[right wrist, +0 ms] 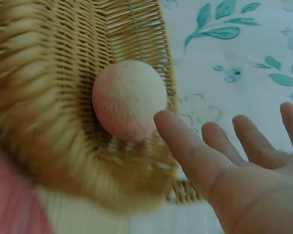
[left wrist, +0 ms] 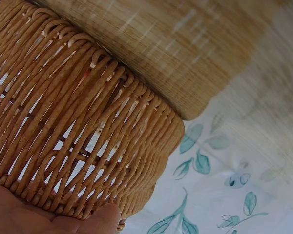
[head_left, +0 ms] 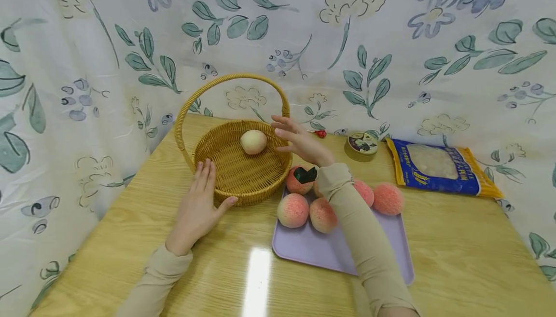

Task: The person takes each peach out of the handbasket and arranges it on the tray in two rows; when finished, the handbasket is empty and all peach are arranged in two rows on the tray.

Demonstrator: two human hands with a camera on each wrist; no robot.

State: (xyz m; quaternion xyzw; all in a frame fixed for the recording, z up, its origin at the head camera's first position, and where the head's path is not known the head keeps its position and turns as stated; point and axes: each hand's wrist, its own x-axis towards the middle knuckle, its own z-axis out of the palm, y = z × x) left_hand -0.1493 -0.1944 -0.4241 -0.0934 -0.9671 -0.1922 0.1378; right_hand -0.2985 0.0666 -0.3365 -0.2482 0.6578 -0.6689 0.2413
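A round wicker basket with a tall handle stands on the table, holding one pale peach near its back wall. My left hand rests on the basket's left front rim, fingers straight and thumb spread along the front edge; the left wrist view shows its fingertips against the woven wall. Over the basket's right rim is my right hand, fingers spread and holding nothing. In the right wrist view its index finger lies close beside the peach; whether they touch I cannot tell.
Right of the basket, a lilac tray bears several pink peaches, one with a dark green leaf; my right forearm crosses above it. Behind are a round tin, a blue and yellow packet and a small red object. Floral curtain surrounds the table.
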